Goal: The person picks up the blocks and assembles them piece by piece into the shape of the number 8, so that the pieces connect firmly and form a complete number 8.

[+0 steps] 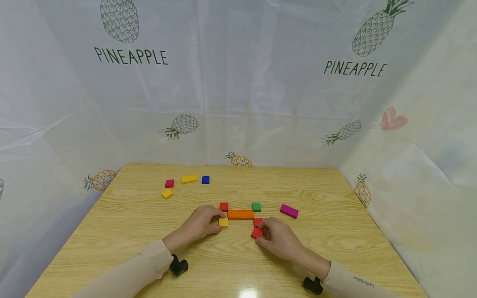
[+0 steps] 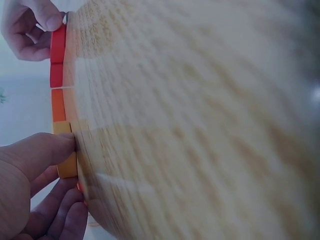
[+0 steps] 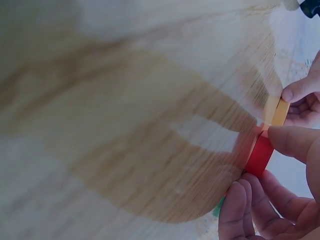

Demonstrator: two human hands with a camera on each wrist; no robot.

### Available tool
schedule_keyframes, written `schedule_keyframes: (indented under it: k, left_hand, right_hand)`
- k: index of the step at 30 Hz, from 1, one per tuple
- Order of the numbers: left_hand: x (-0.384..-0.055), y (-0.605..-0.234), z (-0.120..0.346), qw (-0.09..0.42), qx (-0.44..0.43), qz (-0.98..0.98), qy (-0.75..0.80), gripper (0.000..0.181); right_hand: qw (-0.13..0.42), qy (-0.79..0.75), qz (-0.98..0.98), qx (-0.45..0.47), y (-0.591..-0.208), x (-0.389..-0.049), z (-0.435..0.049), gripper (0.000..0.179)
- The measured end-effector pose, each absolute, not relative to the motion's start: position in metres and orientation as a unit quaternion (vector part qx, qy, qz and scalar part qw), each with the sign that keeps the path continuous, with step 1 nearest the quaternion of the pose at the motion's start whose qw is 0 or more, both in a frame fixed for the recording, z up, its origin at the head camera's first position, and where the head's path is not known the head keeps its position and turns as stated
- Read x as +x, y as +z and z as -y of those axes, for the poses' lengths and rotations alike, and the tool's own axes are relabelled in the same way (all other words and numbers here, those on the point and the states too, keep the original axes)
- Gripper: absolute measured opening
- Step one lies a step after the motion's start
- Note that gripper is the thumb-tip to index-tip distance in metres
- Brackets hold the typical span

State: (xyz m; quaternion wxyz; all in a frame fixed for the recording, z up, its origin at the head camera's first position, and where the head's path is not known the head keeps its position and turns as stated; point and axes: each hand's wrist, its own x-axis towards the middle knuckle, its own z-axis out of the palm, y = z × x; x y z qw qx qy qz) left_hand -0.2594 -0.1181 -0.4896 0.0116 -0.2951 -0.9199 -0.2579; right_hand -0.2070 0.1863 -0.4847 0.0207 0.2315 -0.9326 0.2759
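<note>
Between the thumb and fingers of my left hand (image 1: 199,223) is a small yellow block (image 1: 223,223), lying at the lower left end of a long orange block (image 1: 240,215). A red block (image 1: 224,206) sits just above the yellow one. My right hand (image 1: 278,240) pinches another red block (image 1: 256,233), turned slightly askew. That block is just below a further red block (image 1: 258,222) at the orange block's lower right end. A green block (image 1: 256,206) stands at its upper right end. In the right wrist view, the pinched red block (image 3: 259,156) hides part of the row.
A magenta block (image 1: 289,211) lies to the right. Toward the back left are a yellow bar (image 1: 189,179), a blue block (image 1: 205,180), a pinkish-red block (image 1: 169,183) and a small yellow block (image 1: 167,193). The wooden table (image 1: 149,227) meets a patterned sheet (image 1: 238,82) behind.
</note>
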Motion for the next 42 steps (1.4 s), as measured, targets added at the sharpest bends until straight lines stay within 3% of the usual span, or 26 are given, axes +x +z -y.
schedule_keyframes:
  k: [42]
  left_hand:
    - [-0.2611, -0.4914, 0.1200, 0.014, -0.301, 0.919, -0.254, 0.031]
  right_hand:
    - [0.023, 0.283, 0.927, 0.245, -0.4850, -0.2080, -0.1875, 0.021]
